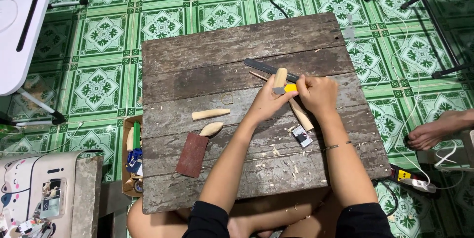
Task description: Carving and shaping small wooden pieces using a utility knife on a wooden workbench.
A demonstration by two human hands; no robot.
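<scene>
My left hand (269, 100) grips a pale wooden stick (280, 76) whose rounded end points away from me. My right hand (317, 94) is closed on a yellow-handled knife (289, 89), its blade laid against the stick. A second wooden stick (301, 115) lies under my hands, slanting toward me. Both hands work over the right half of a low weathered plank table (222, 50). Wood shavings (289, 161) are scattered in front of my arms.
A dark file (266, 67) lies beyond my hands. Two carved wood pieces (211, 114) (211, 129) and a reddish sandpaper sheet (192, 154) lie at the left. A small box (301, 136) sits by my right wrist. Another person's foot (434, 132) rests at the right.
</scene>
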